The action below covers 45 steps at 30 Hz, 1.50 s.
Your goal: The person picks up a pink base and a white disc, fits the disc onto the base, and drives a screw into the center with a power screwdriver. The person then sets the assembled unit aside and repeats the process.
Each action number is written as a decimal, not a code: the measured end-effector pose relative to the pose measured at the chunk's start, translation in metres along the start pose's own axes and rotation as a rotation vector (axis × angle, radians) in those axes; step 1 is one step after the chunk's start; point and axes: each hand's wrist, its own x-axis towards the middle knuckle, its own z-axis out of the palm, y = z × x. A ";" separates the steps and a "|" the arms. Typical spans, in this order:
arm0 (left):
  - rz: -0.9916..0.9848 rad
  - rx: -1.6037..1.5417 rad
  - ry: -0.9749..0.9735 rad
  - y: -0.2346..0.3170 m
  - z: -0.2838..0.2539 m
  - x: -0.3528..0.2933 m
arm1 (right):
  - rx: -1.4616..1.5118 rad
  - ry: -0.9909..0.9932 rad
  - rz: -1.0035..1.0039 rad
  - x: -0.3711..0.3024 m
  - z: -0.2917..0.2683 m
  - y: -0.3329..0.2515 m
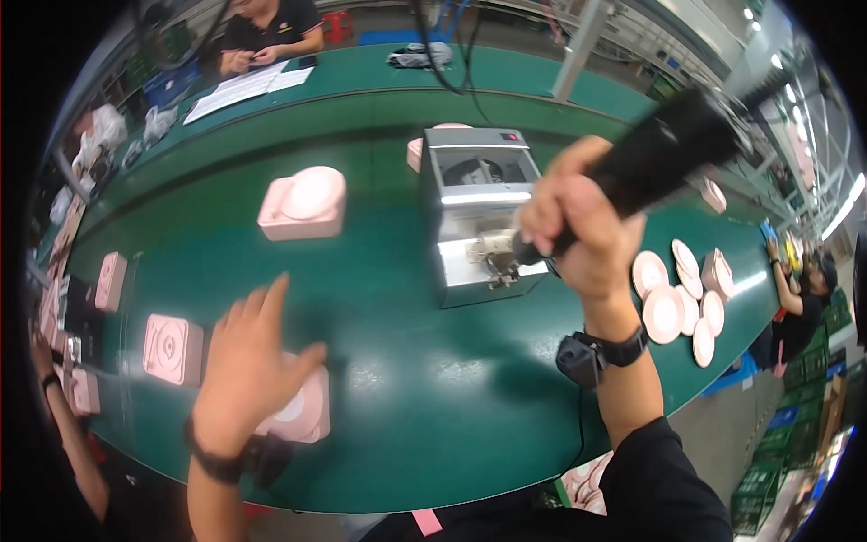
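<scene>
My right hand (591,226) is wrapped around a black electric screwdriver (673,149), which is tilted so that its lower end is at the front outlet of a grey screw feeder (465,212). The exact contact at the outlet is too small to tell. My left hand (244,361) is open, fingers stretched out and slightly blurred. Just under it is a pink box-shaped housing with a round top (314,406), partly hidden by the hand; I cannot tell whether they touch. Another pink housing (172,348) lies left of that hand.
A pink housing with a round disc (307,199) stands left of the feeder on the green table (406,388). Several loose pink discs (664,312) lie at the right. Across the table a person (271,36) sits by papers; other people are at both sides. A cable hangs overhead.
</scene>
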 end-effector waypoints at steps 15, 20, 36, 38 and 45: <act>0.213 -0.371 0.078 0.057 0.052 -0.027 | 0.187 -0.215 0.143 -0.018 0.012 -0.032; 0.282 -0.470 0.146 0.104 0.069 -0.011 | 0.290 -0.317 0.160 -0.035 0.035 -0.030; 0.297 -0.662 0.007 0.107 0.074 -0.002 | 0.355 -0.331 0.194 -0.057 0.043 -0.011; 0.285 -0.686 0.020 0.108 0.076 -0.002 | 0.350 -0.340 0.194 -0.058 0.045 -0.009; 0.307 -0.670 0.091 0.105 0.082 -0.003 | 0.338 -0.380 0.192 -0.059 0.051 0.000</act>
